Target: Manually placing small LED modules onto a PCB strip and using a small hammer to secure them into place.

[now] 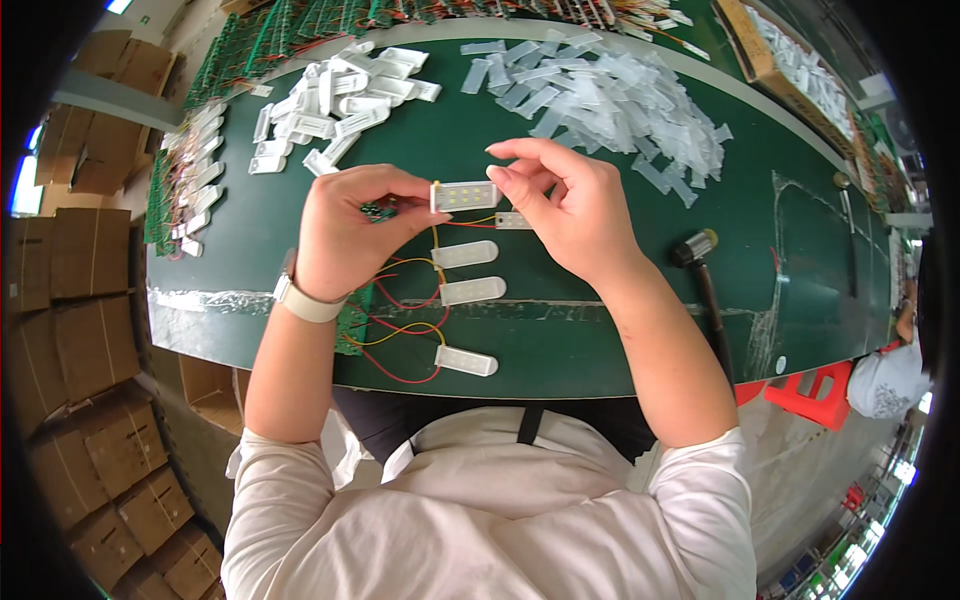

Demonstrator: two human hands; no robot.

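Between the thumb and fingers of my left hand (365, 215) is a small white LED light housing (465, 197), with a lit-looking row of yellowish LEDs facing up. My right hand (565, 200) is at the housing's right end, its thumb tip by the corner and its index finger stretched apart from the thumb. Under the right fingers lies a bare LED board (513, 221) on red and yellow wires, partly hidden. Closer to me, white covered light modules (473, 290) rest on the table, wired to a green circuit board (352, 328) partly behind my left wrist.
Beyond my hands are a heap of white housings (340, 100) and a heap of clear plastic strips (600, 95) on the green table (560, 350). A hammer (705, 280) lies by my right forearm. Wired circuit boards (300, 30) line the far edge; cardboard boxes (95, 340) are stacked left.
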